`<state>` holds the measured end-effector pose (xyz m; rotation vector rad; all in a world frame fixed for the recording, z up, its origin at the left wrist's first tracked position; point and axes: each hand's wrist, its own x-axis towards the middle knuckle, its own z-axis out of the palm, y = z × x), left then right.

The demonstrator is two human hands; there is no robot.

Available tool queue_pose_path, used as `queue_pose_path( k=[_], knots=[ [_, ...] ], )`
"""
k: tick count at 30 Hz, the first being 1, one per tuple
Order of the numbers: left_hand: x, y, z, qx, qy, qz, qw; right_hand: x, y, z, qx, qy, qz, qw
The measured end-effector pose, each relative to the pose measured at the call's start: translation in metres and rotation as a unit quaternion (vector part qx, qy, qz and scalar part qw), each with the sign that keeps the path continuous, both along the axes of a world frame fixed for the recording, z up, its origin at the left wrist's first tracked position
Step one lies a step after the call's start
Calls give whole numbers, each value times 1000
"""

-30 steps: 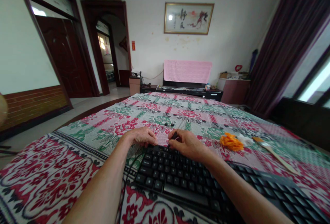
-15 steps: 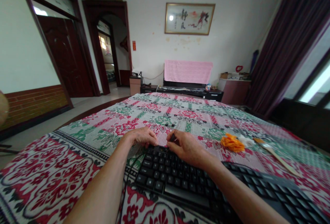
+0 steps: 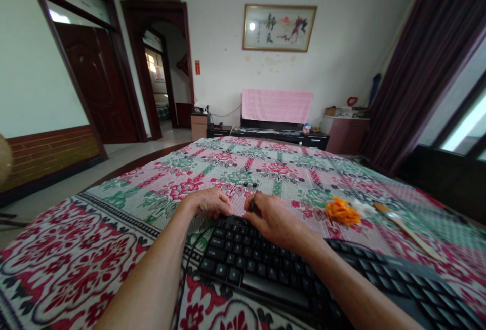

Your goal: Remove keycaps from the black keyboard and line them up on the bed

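Observation:
A black keyboard [image 3: 275, 288] lies on the patterned tablecloth in front of me, its far-left corner between my hands. My left hand [image 3: 212, 202] is closed at that corner, fingers curled down on the keyboard's far edge. Above the top row of keys, my right hand [image 3: 271, 213] is closed around a small dark piece [image 3: 253, 205], whose kind I cannot make out; its thumb and fingertips are close to the keys. Small black pieces [image 3: 249, 184], looking like keycaps, sit on the cloth beyond my hands. My right forearm hides part of the keyboard.
A second black keyboard [image 3: 421, 282] lies at the right. Beyond it are a crumpled orange cloth [image 3: 343, 211], something white [image 3: 364, 208] and a brush with a pale handle [image 3: 412, 234]. A black cable runs along the left side of the near keyboard.
My right hand has shifted slightly left, its fingertips closer to the keyboard's top-left area. My left hand and the keyboards look unmoved.

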<state>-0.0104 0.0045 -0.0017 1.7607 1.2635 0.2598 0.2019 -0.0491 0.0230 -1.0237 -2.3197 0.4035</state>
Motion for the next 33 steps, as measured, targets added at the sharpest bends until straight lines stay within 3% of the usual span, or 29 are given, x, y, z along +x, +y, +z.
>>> queue_pose_path(
  k=[8, 17, 25, 33],
  knots=[
    [0, 0, 0, 5, 3, -2, 1000, 2, 9, -5, -40, 34, -10, 999],
    [-1, 1, -2, -2, -7, -2, 1000, 3, 5, -1, -20, 17, 1, 1000],
    [-2, 4, -6, 6, -5, -3, 1000, -1, 3, 4, -101, 19, -48, 994],
    [-1, 4, -4, 5, -4, 3, 1000, 0, 4, 1, -89, 15, -43, 995]
  ],
)
